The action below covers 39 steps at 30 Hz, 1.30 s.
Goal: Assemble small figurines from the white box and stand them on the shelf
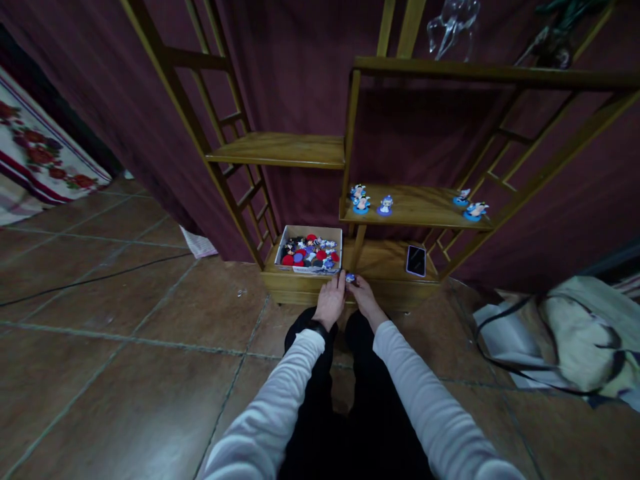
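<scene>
Just in front of the cabinet's lower ledge, a small purple-and-white figurine (pixel 351 277) sits between my two hands. My right hand (pixel 366 297) pinches it from the right. From the other side my left hand (pixel 331 300), with a dark band at the wrist, closes its fingertips against it. Close beyond the left hand stands a white open box (pixel 341 243) crowded with several small figurines and red and purple round pieces. On the shelf above, a purple-based figurine (pixel 385 205) stands beside two blue-based figurines (pixel 361 204).
More blue-based figurines (pixel 475 211) stand at the right end of the middle shelf (pixel 415 203). A phone (pixel 416 261) lies on the lower ledge. Glass ornament (pixel 454 27) above; pale bag (pixel 583 333) on the floor at right; black cable (pixel 95 279) at left.
</scene>
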Each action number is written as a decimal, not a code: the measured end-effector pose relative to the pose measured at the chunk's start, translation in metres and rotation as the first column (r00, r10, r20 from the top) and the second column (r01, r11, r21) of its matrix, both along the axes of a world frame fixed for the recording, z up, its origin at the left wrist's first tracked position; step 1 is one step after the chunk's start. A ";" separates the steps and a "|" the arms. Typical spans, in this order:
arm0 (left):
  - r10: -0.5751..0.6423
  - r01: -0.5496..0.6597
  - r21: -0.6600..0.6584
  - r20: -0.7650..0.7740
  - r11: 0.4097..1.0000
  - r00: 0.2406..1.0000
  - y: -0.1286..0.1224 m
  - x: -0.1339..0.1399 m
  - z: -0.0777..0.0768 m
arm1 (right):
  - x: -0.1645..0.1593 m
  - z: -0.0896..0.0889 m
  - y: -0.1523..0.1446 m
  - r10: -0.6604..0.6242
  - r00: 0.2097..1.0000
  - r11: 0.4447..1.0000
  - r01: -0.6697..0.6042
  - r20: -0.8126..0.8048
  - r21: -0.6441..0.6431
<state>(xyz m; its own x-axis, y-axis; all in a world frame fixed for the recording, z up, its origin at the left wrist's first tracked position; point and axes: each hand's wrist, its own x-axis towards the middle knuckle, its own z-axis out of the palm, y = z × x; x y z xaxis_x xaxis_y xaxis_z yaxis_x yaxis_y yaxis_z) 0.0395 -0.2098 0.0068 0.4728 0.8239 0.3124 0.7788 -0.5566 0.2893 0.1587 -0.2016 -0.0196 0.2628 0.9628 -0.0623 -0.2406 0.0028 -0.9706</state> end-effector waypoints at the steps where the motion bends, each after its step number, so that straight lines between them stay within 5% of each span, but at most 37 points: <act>1: 0.005 -0.004 0.017 -0.049 1.000 0.999 0.000 0.000 0.001 | 0.000 0.001 0.000 0.002 1.000 1.000 -0.002 -0.011 0.000; 22: -0.006 0.011 0.061 -0.080 0.998 0.997 0.003 -0.001 -0.007 | 0.004 0.003 -0.002 0.092 0.994 0.995 -0.093 -0.061 -0.029; 32: 0.096 -0.095 0.008 -0.092 0.995 0.991 0.004 -0.002 -0.004 | 0.002 0.014 -0.005 0.143 0.987 0.988 -0.146 -0.068 -0.050; 39: 0.197 -0.200 -0.143 -0.034 0.969 0.980 0.005 -0.005 0.000 | 0.003 0.011 -0.006 0.091 0.991 0.992 -0.098 -0.094 -0.074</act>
<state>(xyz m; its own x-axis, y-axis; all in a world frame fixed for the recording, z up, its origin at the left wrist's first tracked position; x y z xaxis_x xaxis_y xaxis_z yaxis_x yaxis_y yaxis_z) 0.0344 -0.2043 0.0067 0.2997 0.9378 0.1750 0.8757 -0.3433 0.3395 0.1613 -0.2075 -0.0087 0.1606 0.9744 -0.1574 -0.3225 -0.0989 -0.9414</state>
